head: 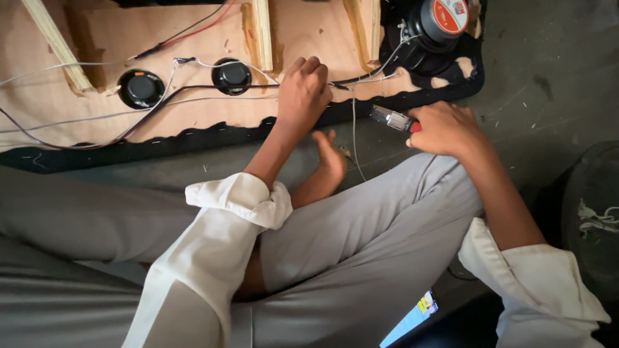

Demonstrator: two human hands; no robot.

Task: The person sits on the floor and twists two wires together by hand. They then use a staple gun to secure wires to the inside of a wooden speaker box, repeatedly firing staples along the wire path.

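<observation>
My left hand (303,93) rests curled on a wooden speaker panel (193,38), its fingers closed around the wires (361,77) near the panel's lower edge. My right hand (445,129) grips a red-handled tool with a metal head (392,118), held just below the panel's black trimmed edge. Two small round black speakers (140,88) (231,75) sit in the panel to the left of my left hand. A large black speaker with a red and silver cap (442,22) sits at the panel's top right. White, black and red wires run across the board.
Wooden battens (261,32) cross the panel. I sit on a dark floor (548,58) with grey trousers (361,245) and a bare foot (329,164) in front. A phone with a lit screen (412,316) lies bottom right; a dark round object (593,212) is at the right edge.
</observation>
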